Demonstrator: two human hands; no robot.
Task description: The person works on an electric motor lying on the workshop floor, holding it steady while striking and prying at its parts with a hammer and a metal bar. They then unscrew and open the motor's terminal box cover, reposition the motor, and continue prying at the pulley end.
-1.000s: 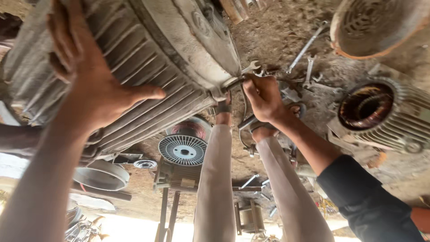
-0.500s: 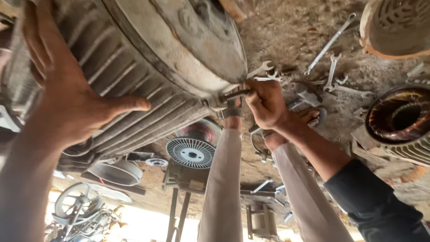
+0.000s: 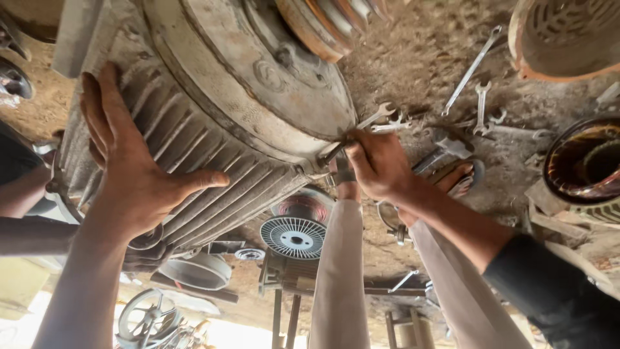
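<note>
A: Left hand (image 3: 139,187)?
B: Flat, fingers spread on ribbed motor housing (image 3: 194,129), bracing; no grip on anything.
A: Right hand (image 3: 381,165)?
B: Grip closed round spanner (image 3: 358,132), jaw end at bolt on end-cover rim (image 3: 258,139).
A: Advice?
B: Seat jaw fully, pull steady, keep housing braced.

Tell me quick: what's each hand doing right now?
Left hand: open, palm flat on the ribbed motor housing.
Right hand: closed on a wrench at the housing's edge.
</note>
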